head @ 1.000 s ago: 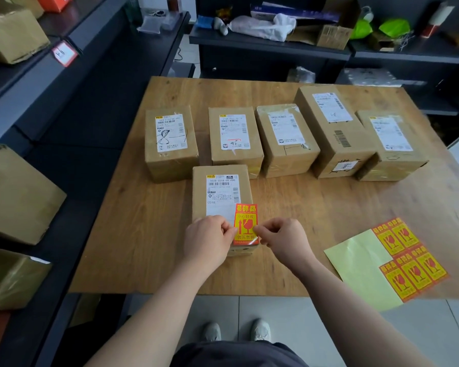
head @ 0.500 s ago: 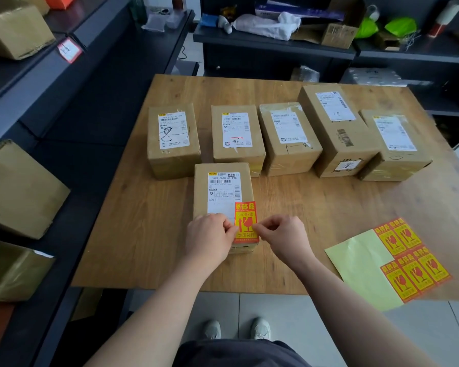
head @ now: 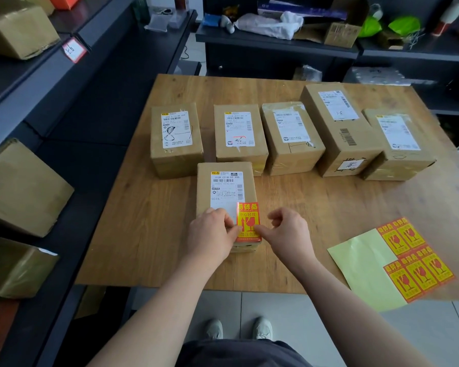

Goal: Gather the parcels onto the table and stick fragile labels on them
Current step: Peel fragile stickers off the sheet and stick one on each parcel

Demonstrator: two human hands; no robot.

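Fragile label (head: 247, 221) looks thin, limp and tacky, lying on the parcel (head: 224, 186) between curled fingers (head: 221, 217); left hand (head: 210, 237) and right hand (head: 289, 231) pinch its side edges, likely the safest hold.

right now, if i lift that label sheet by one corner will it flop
Probably flops: the label sheet looks paper-thin, half of it bare backing. Likely very light, so a nudge could slide it off; its near corner overhangs the table edge. The fragile labels sit on one side, so it may droop unevenly.
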